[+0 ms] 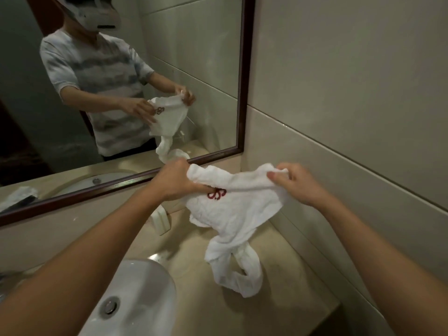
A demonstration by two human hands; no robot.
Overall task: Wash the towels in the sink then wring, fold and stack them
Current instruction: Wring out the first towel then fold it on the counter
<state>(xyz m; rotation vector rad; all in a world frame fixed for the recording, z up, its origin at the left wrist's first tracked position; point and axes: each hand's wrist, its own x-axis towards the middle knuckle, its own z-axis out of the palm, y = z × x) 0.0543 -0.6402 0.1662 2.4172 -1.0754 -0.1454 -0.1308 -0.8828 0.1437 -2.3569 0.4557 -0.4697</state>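
The white towel (238, 209) is crumpled and wrinkled, with a red embroidered mark (216, 194) near its top. The left hand (175, 181) and the right hand (294, 183) each grip one upper corner, fingers curled. Its twisted lower end lies on the beige worktop (291, 282), right of the sink (143, 294).

Bathroom: sink (135, 287), mirror (169, 69), tiled wall (351, 93)
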